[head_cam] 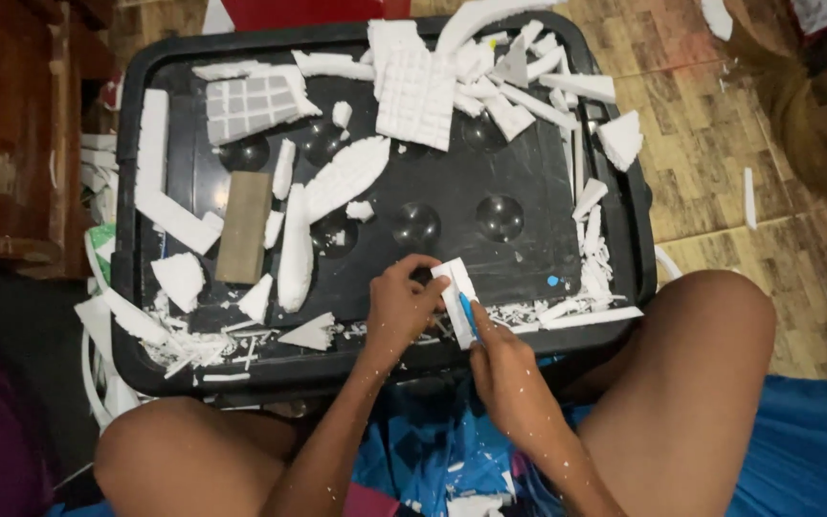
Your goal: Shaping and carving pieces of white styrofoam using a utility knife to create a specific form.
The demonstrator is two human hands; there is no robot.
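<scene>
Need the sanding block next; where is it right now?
The brown block lies on the black lid's left side, between the L-shaped foam strip and a long foam sliver.

Home interior, hobby craft done on the floor. Patterned vinyl floor (pixel 720 144), dark wooden furniture (pixel 11 134) at left, person sitting low with black plastic lid (pixel 136 287) as surface, white foam scraps (pixel 413 91) strewn over it.

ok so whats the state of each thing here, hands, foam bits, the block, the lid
left hand: gripping small white foam strip
right hand: holding blue-handled tool against strip
small white foam strip: held upright-ish, between both hands
blue-handled tool: mostly hidden, blade unclear
black plastic bin lid: flat, littered with foam scraps
brown rectangular block: lying flat, untouched
gridded white foam slab: broken, lying loose
</scene>
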